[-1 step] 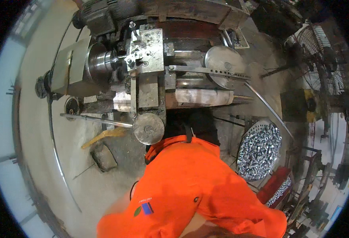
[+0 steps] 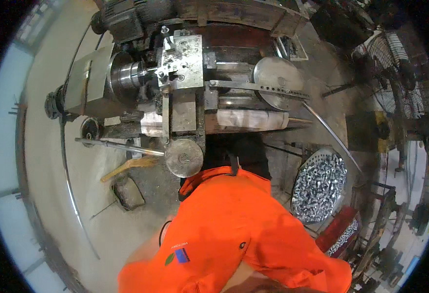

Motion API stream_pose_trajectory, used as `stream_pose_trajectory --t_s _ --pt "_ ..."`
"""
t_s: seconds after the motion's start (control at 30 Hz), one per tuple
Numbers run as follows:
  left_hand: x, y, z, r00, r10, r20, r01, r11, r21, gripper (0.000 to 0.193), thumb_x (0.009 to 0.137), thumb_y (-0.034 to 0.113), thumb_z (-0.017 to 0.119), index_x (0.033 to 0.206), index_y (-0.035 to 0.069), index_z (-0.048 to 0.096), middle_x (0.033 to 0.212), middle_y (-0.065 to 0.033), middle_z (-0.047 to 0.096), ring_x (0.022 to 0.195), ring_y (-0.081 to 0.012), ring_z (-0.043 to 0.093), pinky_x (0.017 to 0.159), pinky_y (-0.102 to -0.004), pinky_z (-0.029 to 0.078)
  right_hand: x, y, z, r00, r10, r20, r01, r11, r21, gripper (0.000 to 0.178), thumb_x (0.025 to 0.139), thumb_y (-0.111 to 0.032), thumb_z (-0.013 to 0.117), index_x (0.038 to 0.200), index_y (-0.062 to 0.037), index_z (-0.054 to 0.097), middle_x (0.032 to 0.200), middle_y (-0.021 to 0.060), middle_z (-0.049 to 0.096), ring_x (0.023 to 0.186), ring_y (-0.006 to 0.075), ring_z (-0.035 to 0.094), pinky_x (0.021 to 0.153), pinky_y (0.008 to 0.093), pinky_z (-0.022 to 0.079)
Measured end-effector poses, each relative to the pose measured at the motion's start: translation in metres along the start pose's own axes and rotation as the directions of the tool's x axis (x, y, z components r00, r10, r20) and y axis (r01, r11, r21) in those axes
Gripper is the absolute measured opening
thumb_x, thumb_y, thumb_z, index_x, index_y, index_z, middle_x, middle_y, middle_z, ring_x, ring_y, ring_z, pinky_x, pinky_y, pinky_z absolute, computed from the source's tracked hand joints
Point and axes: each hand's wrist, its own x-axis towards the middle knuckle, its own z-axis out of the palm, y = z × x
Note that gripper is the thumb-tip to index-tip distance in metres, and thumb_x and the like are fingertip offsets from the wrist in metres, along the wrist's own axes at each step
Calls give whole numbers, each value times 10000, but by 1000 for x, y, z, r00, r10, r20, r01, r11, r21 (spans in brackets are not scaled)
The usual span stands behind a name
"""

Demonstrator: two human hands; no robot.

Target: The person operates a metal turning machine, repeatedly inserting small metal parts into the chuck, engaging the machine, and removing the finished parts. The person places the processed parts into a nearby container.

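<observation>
Neither of my hands shows; my orange shirt (image 2: 219,215) fills the lower middle. A blurred bit of skin beside its left edge may be part of my left arm. In front of me stands a lathe with a round chuck (image 2: 126,75) at its left end. Beside the chuck is a metal tool block (image 2: 184,61) with bolts on it. One round metal disc (image 2: 184,157) with a long lever rod (image 2: 119,146) sits close to my waist. A larger disc (image 2: 278,82) is at the right, joined to a flat bar with a row of holes (image 2: 268,89).
To my right, a perforated tray (image 2: 317,157) holds many small shiny metal parts (image 2: 319,190). A red bin (image 2: 331,229) with more parts stands nearer. A hand brush (image 2: 126,167) lies on the floor at the left, beside a cut-open container (image 2: 127,193). A fan (image 2: 385,73) stands far right.
</observation>
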Motion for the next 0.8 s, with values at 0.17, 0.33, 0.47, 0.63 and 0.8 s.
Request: stream_pose_trajectory --t_s 0.17,0.33,0.47,0.63,0.8 --pt "-2 1 1 1000 7 -8 -7 1000 -6 312 695 228 639 953 51 650 840 -164 637 772 -312 616 667 -397 479 9 1 -4 1000 -5 21 6 999 -37 241 728 -184 635 911 -27 654 819 140 642 712 220 606 628 347 463" --pt "-2 5 4 1000 24 -20 -24 999 -20 320 697 235 642 959 52 650 840 -162 638 768 -307 618 664 -394 480 17 -3 -11 998 -11 61 17 995 -101 259 725 -186 638 931 -32 655 840 144 646 724 230 609 638 351 465" --pt "-4 5 -7 999 50 -4 -50 999 3 325 698 241 644 963 52 650 840 -160 639 765 -303 620 662 -391 481 20 -2 -12 995 -3 103 19 988 -154 273 722 -188 640 948 -35 655 857 148 649 733 237 611 646 354 467" --pt "-30 10 -24 992 119 50 -120 993 20 333 700 248 647 969 52 650 841 -158 640 760 -298 622 659 -388 482 33 -13 -32 951 42 307 91 910 -405 292 718 -190 643 968 -39 656 879 152 653 745 246 614 656 358 469" --pt "-52 -8 -69 975 212 -60 -206 974 98 376 702 261 664 1016 57 635 796 -134 641 727 -264 620 645 -370 482 10 -186 -35 865 71 496 424 424 -800 417 679 -175 641 1082 -69 627 1007 168 636 830 290 615 723 371 478"
